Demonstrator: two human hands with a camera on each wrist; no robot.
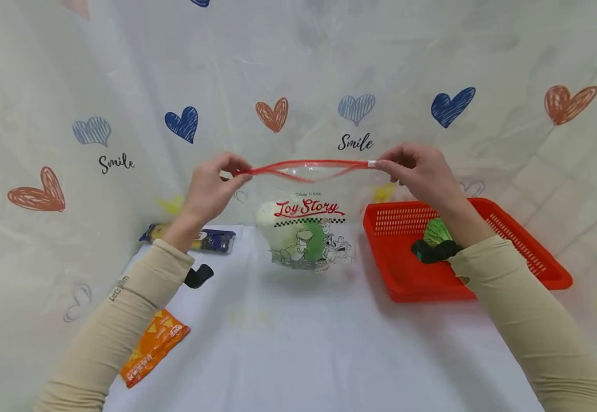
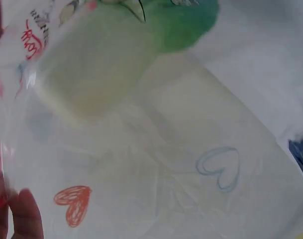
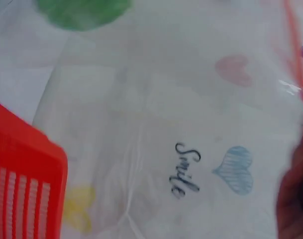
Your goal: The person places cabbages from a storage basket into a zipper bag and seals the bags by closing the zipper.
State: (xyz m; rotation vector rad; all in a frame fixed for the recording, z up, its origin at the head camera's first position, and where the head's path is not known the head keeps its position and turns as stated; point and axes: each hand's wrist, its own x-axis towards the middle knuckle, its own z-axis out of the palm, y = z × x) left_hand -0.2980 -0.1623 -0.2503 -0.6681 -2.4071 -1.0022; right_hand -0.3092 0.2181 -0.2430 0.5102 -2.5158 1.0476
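Up in front of me hangs a clear zip bag (image 1: 311,229) with a Toy Story print and a red zip along its top. My left hand (image 1: 213,183) pinches the left end of the zip between thumb and fingers. At the other end, my right hand (image 1: 419,169) pinches the zip beside a small white slider (image 1: 371,164). Between the hands the two red edges bow apart in the middle. Through the plastic shows a pale, whitish-green rounded thing (image 2: 91,79), its kind blurred.
A red plastic basket (image 1: 391,280) stands at the right, with a green leafy vegetable (image 1: 436,233) in it, partly behind my right forearm. On the left lie a dark blue snack packet (image 1: 216,240) and an orange chip bag (image 1: 156,346). A heart-printed curtain (image 1: 309,68) hangs behind the white table.
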